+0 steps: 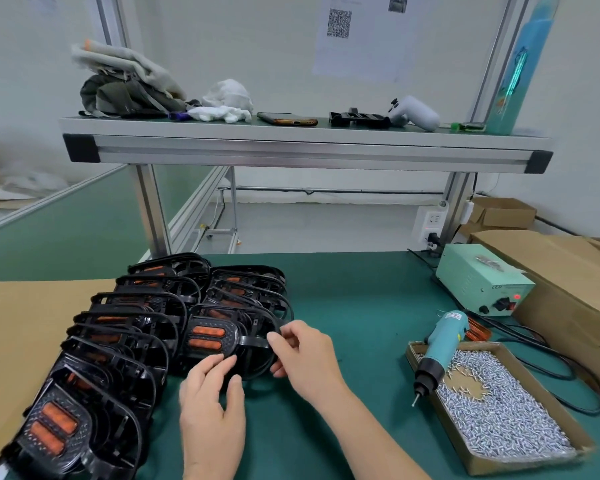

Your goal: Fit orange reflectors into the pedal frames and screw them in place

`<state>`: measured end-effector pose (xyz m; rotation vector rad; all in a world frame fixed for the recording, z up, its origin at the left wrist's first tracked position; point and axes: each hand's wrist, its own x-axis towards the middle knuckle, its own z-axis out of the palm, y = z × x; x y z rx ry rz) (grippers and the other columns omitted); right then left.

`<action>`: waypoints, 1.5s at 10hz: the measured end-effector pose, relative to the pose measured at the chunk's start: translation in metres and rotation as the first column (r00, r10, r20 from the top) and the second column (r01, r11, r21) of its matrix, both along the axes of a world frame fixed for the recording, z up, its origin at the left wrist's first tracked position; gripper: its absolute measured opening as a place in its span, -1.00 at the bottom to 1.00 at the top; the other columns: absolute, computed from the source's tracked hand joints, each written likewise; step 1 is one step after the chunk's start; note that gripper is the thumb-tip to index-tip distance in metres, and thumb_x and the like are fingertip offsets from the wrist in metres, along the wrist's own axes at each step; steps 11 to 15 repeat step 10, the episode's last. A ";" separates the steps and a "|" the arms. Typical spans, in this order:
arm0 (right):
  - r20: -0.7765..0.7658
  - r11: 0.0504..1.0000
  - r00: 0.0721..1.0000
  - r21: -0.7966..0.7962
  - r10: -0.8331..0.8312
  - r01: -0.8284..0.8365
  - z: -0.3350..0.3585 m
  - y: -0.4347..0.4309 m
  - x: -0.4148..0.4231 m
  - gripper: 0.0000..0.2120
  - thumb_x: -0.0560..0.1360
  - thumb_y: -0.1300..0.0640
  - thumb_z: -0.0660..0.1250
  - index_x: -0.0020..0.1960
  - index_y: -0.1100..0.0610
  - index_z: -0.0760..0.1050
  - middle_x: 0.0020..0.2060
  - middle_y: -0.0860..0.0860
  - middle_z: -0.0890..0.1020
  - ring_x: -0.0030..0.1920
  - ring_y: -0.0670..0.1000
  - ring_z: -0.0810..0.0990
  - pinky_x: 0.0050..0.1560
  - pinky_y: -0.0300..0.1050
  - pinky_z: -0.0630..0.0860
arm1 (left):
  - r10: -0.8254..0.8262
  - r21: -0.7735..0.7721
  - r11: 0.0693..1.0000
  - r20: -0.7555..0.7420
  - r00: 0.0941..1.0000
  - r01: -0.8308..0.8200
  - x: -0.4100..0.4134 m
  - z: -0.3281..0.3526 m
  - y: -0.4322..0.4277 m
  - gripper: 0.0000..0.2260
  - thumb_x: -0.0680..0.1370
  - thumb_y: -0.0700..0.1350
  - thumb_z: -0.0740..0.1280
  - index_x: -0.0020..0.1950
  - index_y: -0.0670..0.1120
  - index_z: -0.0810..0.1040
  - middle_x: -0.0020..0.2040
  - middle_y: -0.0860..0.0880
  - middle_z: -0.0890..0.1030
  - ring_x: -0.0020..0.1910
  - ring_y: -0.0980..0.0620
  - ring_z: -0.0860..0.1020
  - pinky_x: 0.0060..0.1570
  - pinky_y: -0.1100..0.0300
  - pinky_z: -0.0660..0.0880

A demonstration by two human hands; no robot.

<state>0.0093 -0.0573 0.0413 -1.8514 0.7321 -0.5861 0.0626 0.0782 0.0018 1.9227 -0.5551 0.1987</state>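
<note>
A black pedal frame (pixel 222 337) with two orange reflectors (pixel 207 337) in it leans on the front of the shorter row of frames. My right hand (pixel 305 358) grips its right rim and a thin strap. My left hand (pixel 212 403) holds its lower edge from below. A long row of black pedal frames (pixel 118 344) with orange reflectors runs along the left, overlapping one another. A teal electric screwdriver (pixel 440 351) lies on the edge of the screw tray (pixel 534 460), its bit pointing at me.
The cardboard tray holds several small silver screws (pixel 492 410). A pale green power supply (pixel 482 282) with cables sits at the right, next to large cardboard boxes (pixel 568 271). Flat cardboard (pixel 21 341) lies at the left. An aluminium shelf (pixel 305 147) spans overhead.
</note>
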 end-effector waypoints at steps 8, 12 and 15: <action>-0.192 0.983 0.981 -0.184 -0.014 -0.022 -0.017 0.001 -0.013 -0.57 0.56 -0.28 0.18 0.32 -0.08 0.35 -0.15 -0.15 0.59 -0.11 -0.09 0.60 0.02 -0.06 0.55 | 0.041 -0.053 0.998 0.043 0.998 -0.039 -0.002 -0.001 -0.002 -0.64 0.31 -0.46 0.48 -0.26 0.02 0.56 -0.02 0.11 0.52 0.08 0.05 0.40 0.05 0.11 0.30; -0.139 0.941 0.983 -0.330 -0.121 0.069 -0.016 0.005 -0.025 -0.59 0.59 -0.25 0.17 0.35 -0.09 0.32 -0.01 -0.21 0.48 -0.07 -0.11 0.50 0.10 -0.09 0.47 | 0.022 -0.145 0.989 0.005 1.000 -0.021 -0.007 -0.001 -0.001 -0.66 0.39 -0.28 0.54 -0.29 0.09 0.47 -0.19 0.10 0.51 -0.22 0.06 0.48 -0.16 0.20 0.40; -0.139 0.941 0.983 -0.330 -0.121 0.069 -0.016 0.005 -0.025 -0.59 0.59 -0.25 0.17 0.35 -0.09 0.32 -0.01 -0.21 0.48 -0.07 -0.11 0.50 0.10 -0.09 0.47 | 0.022 -0.145 0.989 0.005 1.000 -0.021 -0.007 -0.001 -0.001 -0.66 0.39 -0.28 0.54 -0.29 0.09 0.47 -0.19 0.10 0.51 -0.22 0.06 0.48 -0.16 0.20 0.40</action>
